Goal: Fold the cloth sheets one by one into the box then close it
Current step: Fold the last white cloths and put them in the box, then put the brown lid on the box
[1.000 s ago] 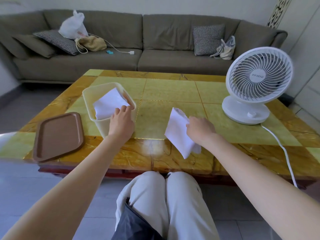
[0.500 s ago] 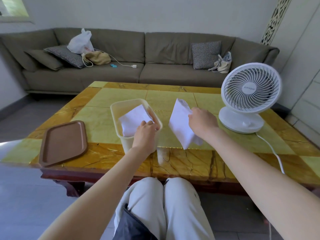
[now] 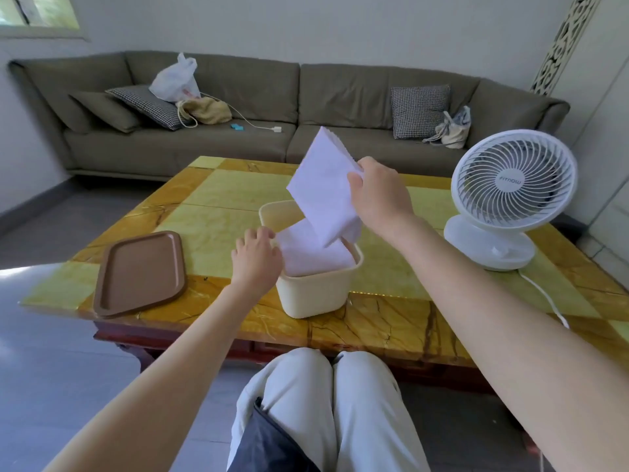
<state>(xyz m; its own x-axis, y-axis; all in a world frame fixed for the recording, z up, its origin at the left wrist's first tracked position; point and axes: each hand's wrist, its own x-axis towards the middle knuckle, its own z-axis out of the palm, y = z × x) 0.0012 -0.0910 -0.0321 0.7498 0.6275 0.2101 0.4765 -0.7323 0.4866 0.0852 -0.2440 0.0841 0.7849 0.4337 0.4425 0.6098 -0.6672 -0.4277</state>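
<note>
A cream plastic box [image 3: 315,296] stands near the front edge of the yellow marble table [image 3: 218,212]. Inside it lies a folded white cloth [image 3: 311,255]. My right hand [image 3: 377,195] pinches a second folded white cloth [image 3: 325,192] and holds it in the air, tilted, with its lower corner over the box's opening. My left hand [image 3: 257,257] rests with curled fingers on the box's left rim, beside the cloth inside. The brown lid [image 3: 139,272] lies flat on the table to the left of the box.
A white desk fan [image 3: 510,195] stands on the table's right side, its cord [image 3: 544,294] trailing off the front edge. A grey sofa [image 3: 265,107] with cushions and bags runs along the back. My knees [image 3: 326,403] are under the table's front edge.
My right hand has lifted the folded cloth off the table and carried it left, over the box. My left hand has shifted from the box's front to its left rim.
</note>
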